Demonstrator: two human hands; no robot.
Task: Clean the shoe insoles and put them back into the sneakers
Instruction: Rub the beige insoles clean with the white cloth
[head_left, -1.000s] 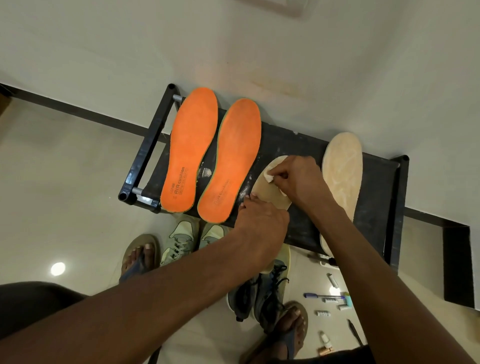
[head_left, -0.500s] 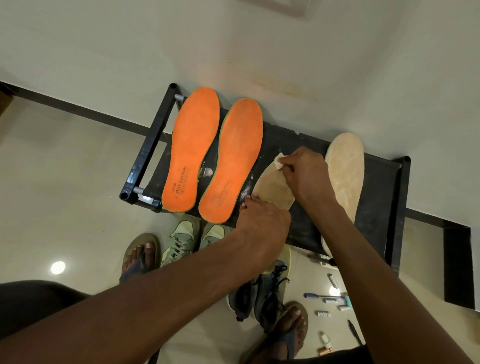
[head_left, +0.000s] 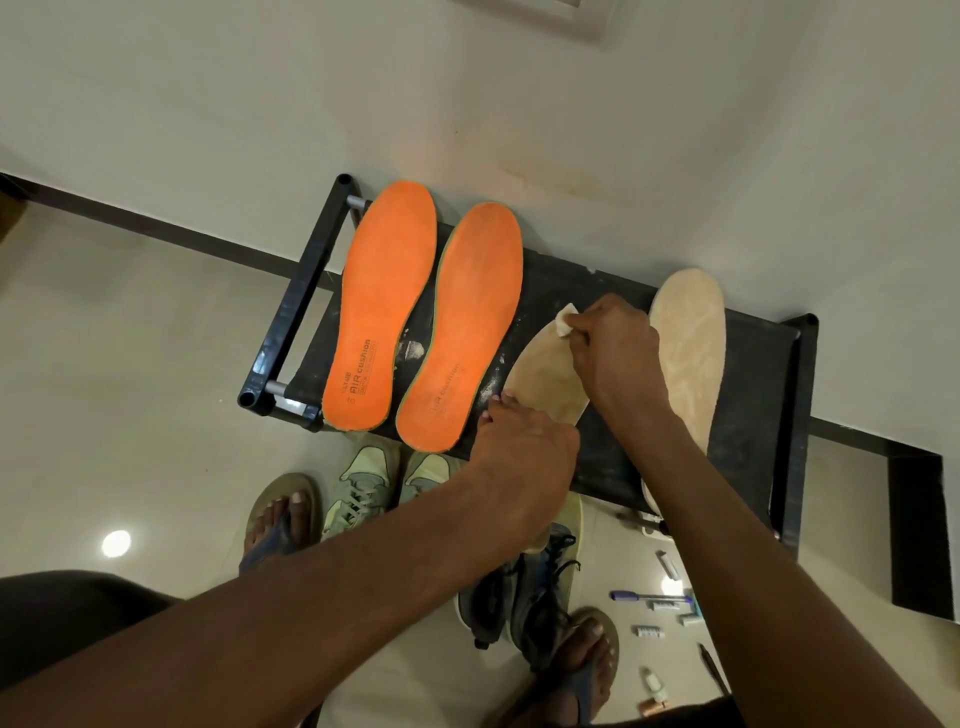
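Two orange insoles (head_left: 384, 306) (head_left: 462, 327) lie side by side on the left half of a black rack (head_left: 753, 426). A tan insole (head_left: 545, 379) lies to their right under both hands. My left hand (head_left: 519, 452) presses down on its near end. My right hand (head_left: 613, 348) pinches a small white wipe (head_left: 563, 319) against the insole's far end. A second tan insole (head_left: 688, 353) lies to the right of my right hand. A pale green pair of sneakers (head_left: 363, 488) and a dark pair (head_left: 524, 597) stand on the floor below the rack.
The rack stands against a white wall (head_left: 571, 104). My sandalled feet (head_left: 283, 519) (head_left: 587, 660) are on the tiled floor by the sneakers. Pens and small tubes (head_left: 654, 597) are scattered on the floor at the lower right. A dark skirting step (head_left: 917, 535) is at the right.
My right hand has slid the wipe along the tan insole away from me, towards its far end. My left hand has stayed on the near end.
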